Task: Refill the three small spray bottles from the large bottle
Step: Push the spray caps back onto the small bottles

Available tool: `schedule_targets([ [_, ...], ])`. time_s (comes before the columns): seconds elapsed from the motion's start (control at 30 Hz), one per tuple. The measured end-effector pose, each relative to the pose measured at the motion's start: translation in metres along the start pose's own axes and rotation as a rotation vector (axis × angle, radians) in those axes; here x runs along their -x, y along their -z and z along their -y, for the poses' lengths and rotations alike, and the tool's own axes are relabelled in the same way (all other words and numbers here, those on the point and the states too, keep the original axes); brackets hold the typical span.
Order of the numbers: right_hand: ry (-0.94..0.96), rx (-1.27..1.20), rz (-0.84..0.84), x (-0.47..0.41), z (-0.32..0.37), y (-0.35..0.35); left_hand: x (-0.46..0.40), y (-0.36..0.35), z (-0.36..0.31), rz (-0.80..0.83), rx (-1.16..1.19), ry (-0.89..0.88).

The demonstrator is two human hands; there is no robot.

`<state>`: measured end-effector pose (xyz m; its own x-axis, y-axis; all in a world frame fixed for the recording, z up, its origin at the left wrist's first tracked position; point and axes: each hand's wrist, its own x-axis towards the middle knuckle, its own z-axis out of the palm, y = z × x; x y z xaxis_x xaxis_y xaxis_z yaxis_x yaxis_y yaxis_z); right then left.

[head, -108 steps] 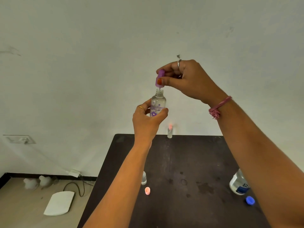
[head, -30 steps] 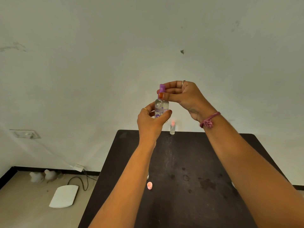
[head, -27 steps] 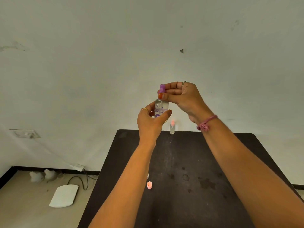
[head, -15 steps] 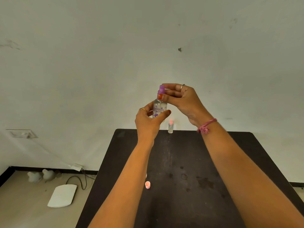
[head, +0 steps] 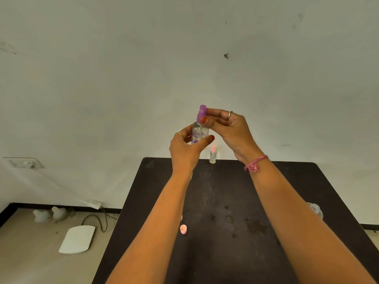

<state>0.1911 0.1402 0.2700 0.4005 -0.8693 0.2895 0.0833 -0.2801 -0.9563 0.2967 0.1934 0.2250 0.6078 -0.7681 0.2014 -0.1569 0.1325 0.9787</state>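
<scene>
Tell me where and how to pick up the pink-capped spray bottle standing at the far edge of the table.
Pinch the pink-capped spray bottle around its clear body, just below the cap, coming from the near side. It stands upright, narrow and tall, close to the table's far edge, so a push from the front would probably tip it; a low grip steadies it.

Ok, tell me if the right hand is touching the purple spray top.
Touching. The head view shows the right hand pinching the purple spray top between thumb and fingers, atop the small bottle held by the left hand.

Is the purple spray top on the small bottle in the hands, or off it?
On. The purple spray top sits on the neck of the small bottle, pinched by the right hand; the left hand grips the body. How tightly it sits: cannot tell.
</scene>
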Motion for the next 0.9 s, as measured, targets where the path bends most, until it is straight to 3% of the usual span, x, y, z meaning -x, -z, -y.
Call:
schedule_targets([
  [0.3, -0.162, 0.143, 0.018, 0.008, -0.069, 0.005, -0.023, 0.001, 0.017, 0.015, 0.090, 0.117],
  [0.67, -0.111, 0.189, -0.264, -0.014, -0.116, -0.038, -0.050, -0.012, 0.057, 0.147, 0.137, 0.242],
  [0.9, -0.176, 0.196, -0.339, -0.029, -0.169, -0.041, -0.075, -0.014, 0.104, 0.235, 0.055, 0.338],
])
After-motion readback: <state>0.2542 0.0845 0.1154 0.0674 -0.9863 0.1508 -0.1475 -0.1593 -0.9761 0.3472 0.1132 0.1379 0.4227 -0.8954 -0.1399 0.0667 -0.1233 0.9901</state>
